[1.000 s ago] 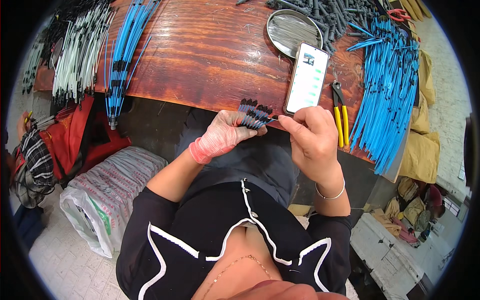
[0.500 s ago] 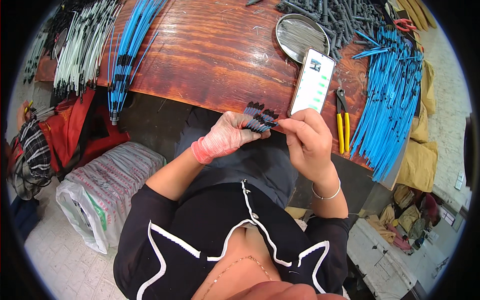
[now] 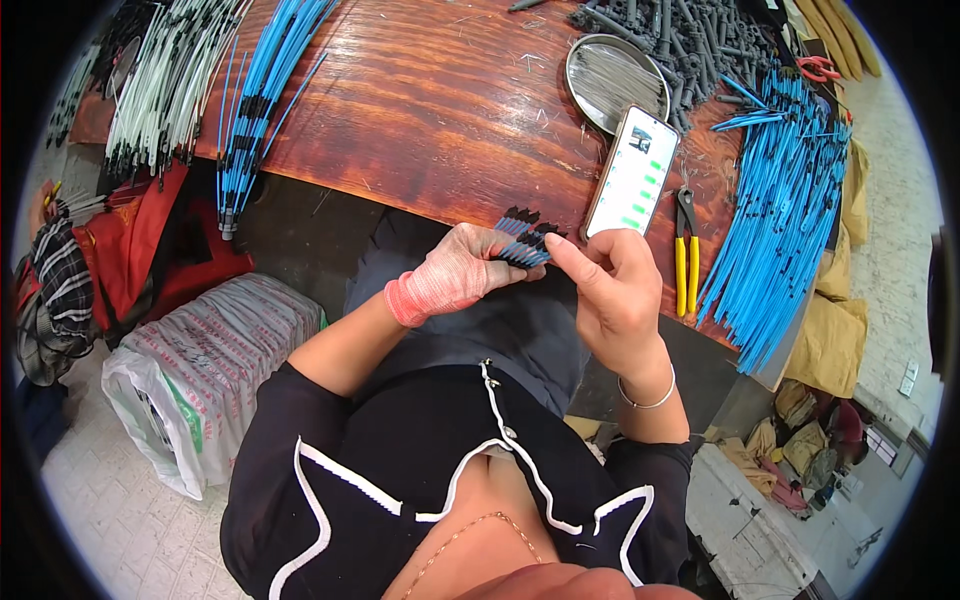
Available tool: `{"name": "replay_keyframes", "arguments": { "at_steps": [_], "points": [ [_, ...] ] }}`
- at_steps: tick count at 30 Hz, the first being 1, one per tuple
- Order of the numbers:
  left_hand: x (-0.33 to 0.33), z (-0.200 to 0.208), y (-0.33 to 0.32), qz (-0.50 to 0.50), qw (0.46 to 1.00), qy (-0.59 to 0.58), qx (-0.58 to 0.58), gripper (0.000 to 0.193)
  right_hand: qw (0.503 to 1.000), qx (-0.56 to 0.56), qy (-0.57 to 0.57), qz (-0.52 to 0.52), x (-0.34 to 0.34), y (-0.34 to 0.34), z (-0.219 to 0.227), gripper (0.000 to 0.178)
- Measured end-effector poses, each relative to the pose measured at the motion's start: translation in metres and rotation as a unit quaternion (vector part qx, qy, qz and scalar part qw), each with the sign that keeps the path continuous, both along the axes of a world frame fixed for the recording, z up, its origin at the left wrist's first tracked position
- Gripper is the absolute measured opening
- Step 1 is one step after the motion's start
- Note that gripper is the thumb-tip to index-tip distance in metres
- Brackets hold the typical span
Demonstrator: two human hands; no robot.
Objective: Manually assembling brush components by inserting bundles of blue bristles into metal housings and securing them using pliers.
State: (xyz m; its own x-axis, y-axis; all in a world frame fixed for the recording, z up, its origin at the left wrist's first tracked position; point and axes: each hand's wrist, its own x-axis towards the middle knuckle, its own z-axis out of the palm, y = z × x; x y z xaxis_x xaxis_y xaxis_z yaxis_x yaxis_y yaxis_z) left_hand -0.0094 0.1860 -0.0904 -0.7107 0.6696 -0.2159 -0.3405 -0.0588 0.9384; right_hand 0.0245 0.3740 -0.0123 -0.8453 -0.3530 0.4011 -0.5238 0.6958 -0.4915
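Note:
My left hand [image 3: 452,274], in a white and coral knit glove, is closed around a bundle of thin blue tubes with black fittings [image 3: 524,240], just off the table's near edge. Bare and wearing a bangle, my right hand [image 3: 618,290] meets the right side of that bundle. Its thumb reaches to a black fitting while the other fingers curl in; anything small between the fingertips is hidden. Beyond the right hand lies a lit phone [image 3: 632,172], and a pair of pliers with yellow handles [image 3: 687,262] rests to its right.
A round dish of thin pins [image 3: 617,84] sits behind the phone, near heaped grey plastic parts [image 3: 690,45]. Blue tubes [image 3: 775,230] are piled at right. More blue tubes [image 3: 262,105] and white tubes [image 3: 170,90] lie at left. A plastic-wrapped bale [image 3: 215,365] stands on the floor.
The right thumb has straightened along the bundle's right side, where the fingertips were pinched together before. The left hand keeps its hold on the bundle. The whole view has shifted slightly.

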Motion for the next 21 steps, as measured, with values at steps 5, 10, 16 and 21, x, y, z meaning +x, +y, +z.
{"name": "replay_keyframes", "arguments": {
  "at_steps": [5, 10, 16, 21],
  "points": [
    [0.0013, -0.0028, 0.0001, 0.000, 1.000, -0.009, 0.008, 0.014, 1.000, -0.016, -0.024, -0.001, -0.0004, -0.0014, 0.0021, 0.054],
    [0.0038, -0.0056, 0.0022, 0.009, 1.000, -0.019, 0.012, 0.014, 1.000, 0.008, -0.003, -0.001, -0.0012, -0.0029, 0.0045, 0.051],
    [0.0011, -0.0015, -0.0005, -0.006, 1.000, 0.003, -0.011, 0.014, 0.999, 0.045, 0.006, 0.017, -0.0041, -0.0032, 0.0101, 0.049],
    [0.0019, -0.0054, 0.0006, -0.007, 0.997, -0.076, 0.027, 0.014, 1.000, 0.021, 0.002, 0.020, -0.0060, -0.0063, 0.0061, 0.050]
  ]
}}
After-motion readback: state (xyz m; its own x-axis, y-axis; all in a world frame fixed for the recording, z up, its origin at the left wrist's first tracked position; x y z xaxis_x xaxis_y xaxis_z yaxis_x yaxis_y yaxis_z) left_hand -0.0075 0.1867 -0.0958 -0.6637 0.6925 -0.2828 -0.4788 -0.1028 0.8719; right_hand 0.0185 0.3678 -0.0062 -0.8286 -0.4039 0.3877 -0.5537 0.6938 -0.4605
